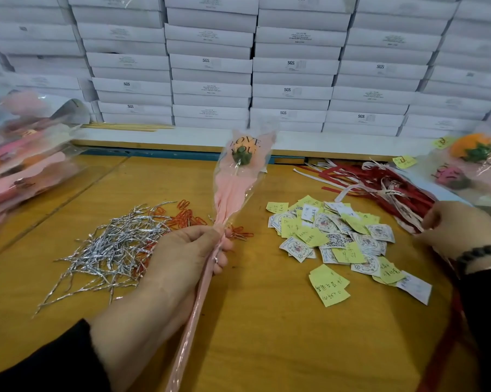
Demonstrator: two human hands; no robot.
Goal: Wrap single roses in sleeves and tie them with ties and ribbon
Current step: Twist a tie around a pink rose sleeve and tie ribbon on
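The left hand holds a wrapped rose by its pinched sleeve, standing up over the yellow surface. The right hand curls its fingers on the red and white ribbons. Silver ties and paper tags lie between, and white boxes are stacked behind.

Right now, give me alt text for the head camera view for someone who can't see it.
The left hand holds a sleeved rose upright in its grip over a wooden table, while the right hand reaches into red and white ribbons. Silver twist ties and paper tags lie between them.
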